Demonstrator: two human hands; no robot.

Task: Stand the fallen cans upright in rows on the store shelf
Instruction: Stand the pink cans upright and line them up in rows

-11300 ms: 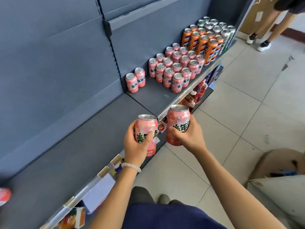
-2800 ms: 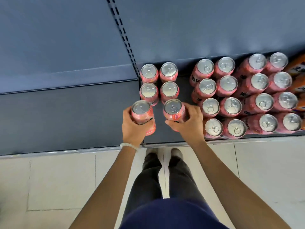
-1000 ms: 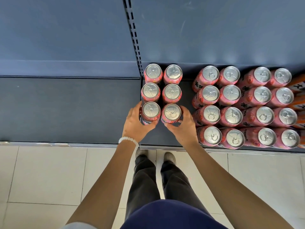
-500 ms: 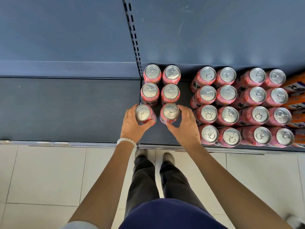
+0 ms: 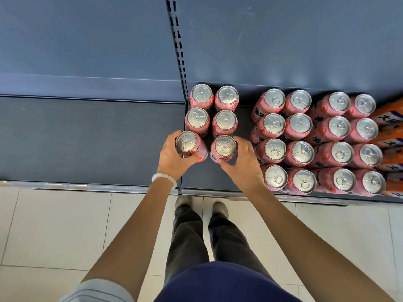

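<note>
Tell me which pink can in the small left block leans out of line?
The front-left can, gripped by the left hand; it tilts leftward, while the others stand straight.

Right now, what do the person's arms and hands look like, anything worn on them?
Both forearms are bare. The left hand has a bracelet of white beads round the wrist, and a light grey sleeve with thin darker stripes shows at the upper arm. The right hand and wrist carry nothing; no rings or gloves show.
</note>
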